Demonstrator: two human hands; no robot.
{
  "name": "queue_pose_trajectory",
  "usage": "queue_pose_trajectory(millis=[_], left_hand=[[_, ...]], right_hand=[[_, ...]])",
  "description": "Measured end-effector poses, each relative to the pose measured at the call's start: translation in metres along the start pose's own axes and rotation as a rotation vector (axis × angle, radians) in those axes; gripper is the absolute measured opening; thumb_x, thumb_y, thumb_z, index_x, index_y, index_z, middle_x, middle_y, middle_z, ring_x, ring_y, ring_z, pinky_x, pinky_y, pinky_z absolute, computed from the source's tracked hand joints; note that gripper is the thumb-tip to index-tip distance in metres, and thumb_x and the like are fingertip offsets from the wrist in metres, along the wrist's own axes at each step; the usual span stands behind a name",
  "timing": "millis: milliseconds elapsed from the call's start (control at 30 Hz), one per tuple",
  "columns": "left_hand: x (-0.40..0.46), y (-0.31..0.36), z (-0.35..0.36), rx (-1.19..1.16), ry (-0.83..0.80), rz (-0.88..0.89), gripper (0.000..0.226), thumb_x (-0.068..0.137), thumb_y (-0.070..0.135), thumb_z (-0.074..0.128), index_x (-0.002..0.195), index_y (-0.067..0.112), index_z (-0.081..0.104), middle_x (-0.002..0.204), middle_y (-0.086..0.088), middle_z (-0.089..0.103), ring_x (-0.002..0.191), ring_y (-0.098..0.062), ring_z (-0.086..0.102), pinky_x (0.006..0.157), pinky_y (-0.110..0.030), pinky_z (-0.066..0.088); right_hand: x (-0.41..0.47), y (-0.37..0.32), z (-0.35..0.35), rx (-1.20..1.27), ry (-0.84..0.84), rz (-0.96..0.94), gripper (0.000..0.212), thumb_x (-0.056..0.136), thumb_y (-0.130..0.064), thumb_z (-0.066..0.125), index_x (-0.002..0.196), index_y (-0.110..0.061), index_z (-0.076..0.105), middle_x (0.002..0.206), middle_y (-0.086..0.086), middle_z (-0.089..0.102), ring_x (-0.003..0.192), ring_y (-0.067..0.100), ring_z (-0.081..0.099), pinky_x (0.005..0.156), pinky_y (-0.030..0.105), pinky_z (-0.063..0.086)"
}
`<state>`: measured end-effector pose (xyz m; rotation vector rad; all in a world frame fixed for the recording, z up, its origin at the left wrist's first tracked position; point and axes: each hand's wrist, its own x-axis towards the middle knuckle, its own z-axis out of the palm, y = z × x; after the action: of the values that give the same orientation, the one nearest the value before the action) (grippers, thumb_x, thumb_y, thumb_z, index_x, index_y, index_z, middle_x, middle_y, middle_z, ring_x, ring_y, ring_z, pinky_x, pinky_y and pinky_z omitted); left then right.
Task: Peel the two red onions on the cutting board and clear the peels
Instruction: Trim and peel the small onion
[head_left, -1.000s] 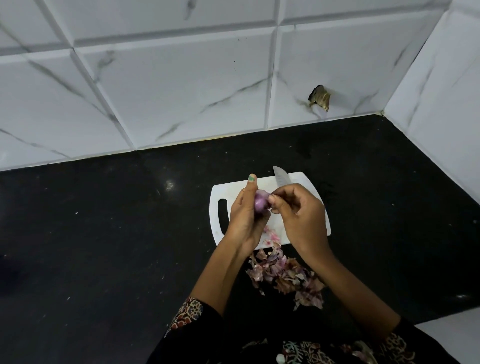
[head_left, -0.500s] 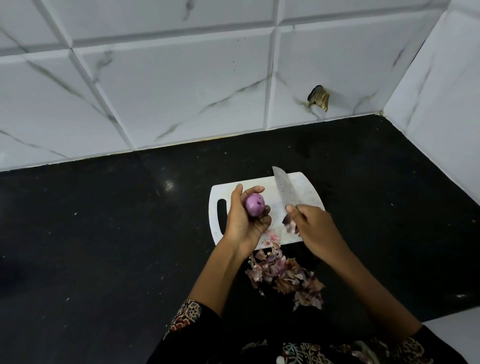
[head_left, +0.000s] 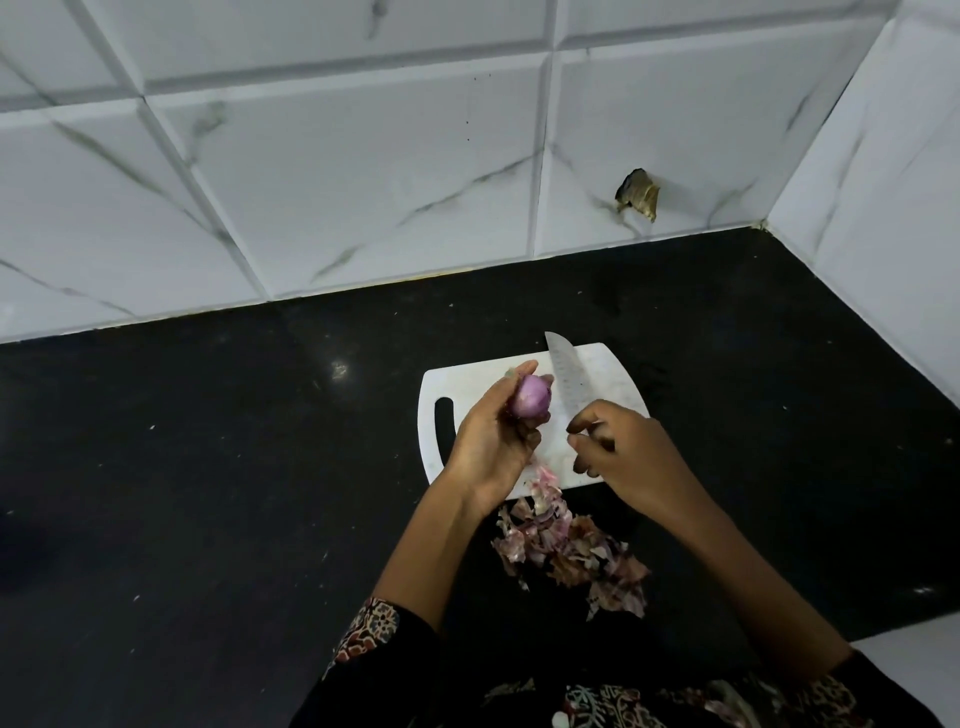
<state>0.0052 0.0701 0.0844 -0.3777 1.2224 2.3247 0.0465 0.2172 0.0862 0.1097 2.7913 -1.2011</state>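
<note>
Left hand (head_left: 493, 441) raised over white cutting board (head_left: 618, 374), fingers curled round peeled red onion (head_left: 531, 397), purple and smooth, held off the board surface. Right hand (head_left: 631, 457) just beside, over board's near right part, fingers curled; holds knife (head_left: 567, 376) by the handle, handle itself hidden under the fingers. Blade lies across the board, tip pointing to the counter's back edge and passing just over the board's far edge. Blade close to onion, not touching it.

Board sits on black counter (head_left: 208, 493), toward the back right corner, handle slot (head_left: 445, 423) at its left end. Pile of peels (head_left: 566, 545), pink-brown and papery, on the counter just off the board's near edge, a few scraps (head_left: 544, 475) lying on the board's near edge itself. Only one onion visible; second not seen.

White marble-look tiles (head_left: 337, 182) along the back and right walls, chipped hole (head_left: 638, 195) low in back wall near the corner. Dark patterned sleeves (head_left: 374, 634) at frame bottom.
</note>
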Motion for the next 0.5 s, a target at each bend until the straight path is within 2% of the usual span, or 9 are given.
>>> queue_pose_trajectory(millis=[100, 167, 233, 300, 400, 500], left_hand=[[-0.001, 0.000, 0.003, 0.149, 0.060, 0.053, 0.032, 0.092, 0.046, 0.052, 0.095, 0.018, 0.068, 0.088, -0.001, 0.070, 0.062, -0.008, 0.051, 0.056, -0.019, 0.040], [-0.003, 0.001, 0.005, 0.220, 0.090, 0.086, 0.043, 0.081, 0.059, 0.052, 0.088, 0.019, 0.067, 0.078, -0.002, 0.064, 0.059, -0.009, 0.047, 0.050, -0.019, 0.036], [-0.005, 0.000, 0.006, 0.278, 0.109, 0.114, 0.055, 0.068, 0.070, 0.048, 0.082, 0.019, 0.065, 0.070, -0.002, 0.055, 0.058, -0.010, 0.044, 0.052, -0.024, 0.033], [-0.006, -0.002, 0.007, 0.300, 0.103, 0.125, 0.065, 0.064, 0.077, 0.041, 0.083, 0.019, 0.064, 0.070, -0.005, 0.051, 0.064, -0.014, 0.044, 0.054, -0.027, 0.031], [-0.005, -0.002, 0.007, 0.343, 0.043, 0.116, 0.074, 0.074, 0.082, 0.026, 0.089, 0.018, 0.061, 0.076, -0.009, 0.047, 0.070, -0.018, 0.040, 0.057, -0.027, 0.029], [-0.006, -0.001, 0.008, 0.393, 0.007, 0.141, 0.068, 0.091, 0.069, 0.011, 0.079, 0.017, 0.054, 0.057, 0.004, 0.050, 0.055, -0.011, 0.036, 0.052, -0.025, 0.027]], right_hand=[[0.000, -0.003, -0.003, -0.005, 0.055, -0.058, 0.016, 0.083, -0.017, 0.066, 0.093, -0.028, 0.060, 0.087, -0.008, 0.057, 0.072, 0.006, 0.056, 0.067, 0.022, 0.044], [0.000, -0.010, -0.004, 0.103, 0.112, -0.116, 0.020, 0.082, -0.016, 0.067, 0.098, -0.028, 0.060, 0.097, -0.008, 0.054, 0.080, 0.005, 0.056, 0.069, 0.013, 0.044], [-0.003, -0.021, -0.006, 0.248, 0.161, -0.182, 0.020, 0.085, -0.015, 0.066, 0.101, -0.025, 0.062, 0.100, -0.008, 0.059, 0.083, 0.003, 0.057, 0.069, 0.012, 0.047], [-0.005, -0.032, -0.006, 0.329, 0.181, -0.245, 0.022, 0.086, -0.013, 0.066, 0.105, -0.023, 0.062, 0.100, -0.009, 0.062, 0.084, 0.004, 0.059, 0.068, 0.014, 0.049], [-0.005, -0.037, -0.003, 0.319, 0.205, -0.316, 0.023, 0.084, -0.012, 0.068, 0.105, -0.019, 0.065, 0.101, -0.007, 0.062, 0.084, 0.008, 0.062, 0.066, 0.016, 0.050], [-0.003, -0.037, 0.000, 0.267, 0.248, -0.345, 0.018, 0.081, -0.013, 0.072, 0.099, -0.013, 0.069, 0.094, -0.004, 0.062, 0.085, 0.009, 0.062, 0.067, 0.013, 0.048]])
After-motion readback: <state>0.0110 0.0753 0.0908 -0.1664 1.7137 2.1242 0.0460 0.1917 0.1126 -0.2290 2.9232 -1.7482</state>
